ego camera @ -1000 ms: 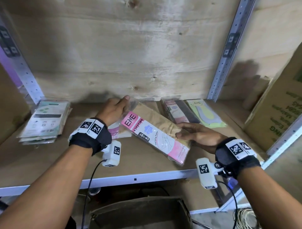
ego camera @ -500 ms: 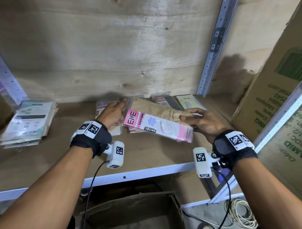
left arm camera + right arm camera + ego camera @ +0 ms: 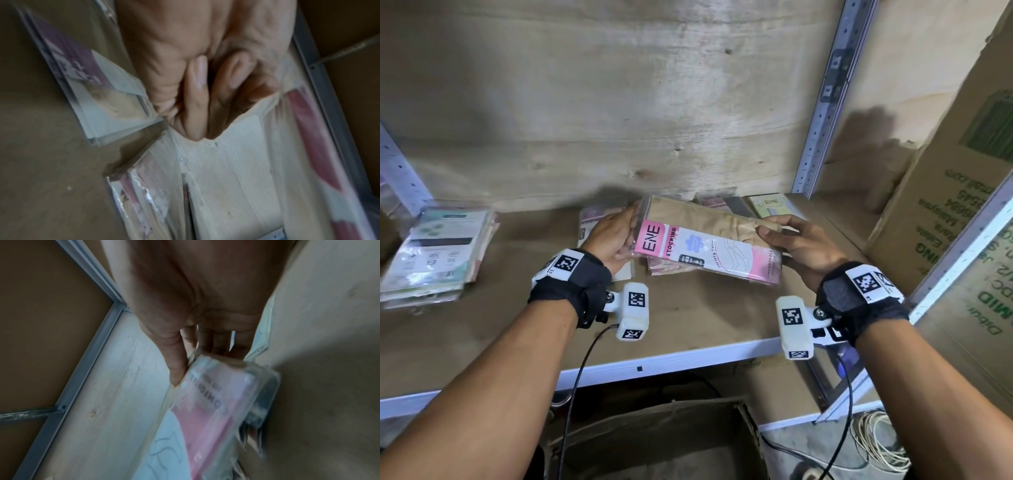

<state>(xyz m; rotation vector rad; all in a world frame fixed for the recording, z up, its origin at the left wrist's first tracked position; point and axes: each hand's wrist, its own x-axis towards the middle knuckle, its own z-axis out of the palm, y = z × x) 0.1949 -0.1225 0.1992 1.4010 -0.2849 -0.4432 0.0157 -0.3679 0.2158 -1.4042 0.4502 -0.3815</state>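
The left hand (image 3: 608, 240) curls its fingers round the pink end of the stocking packet (image 3: 705, 250); the right hand (image 3: 803, 246) pinches the other end (thumb on top, fingers beneath); the packet hangs just above a small pile (image 3: 664, 270) on the shelf (image 3: 688, 329); a second ago it sat lower and more slanted.

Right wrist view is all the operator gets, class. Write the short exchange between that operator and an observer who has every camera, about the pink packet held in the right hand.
Operator: Is anything else holding the pink packet?
Observer: Yes. The left hand grips its other end.
Operator: What can you read on it?
Observer: The head view shows ENE STOCKING on its label.
Operator: What else is on the shelf?
Observer: A separate stack of packets lies at its far left.
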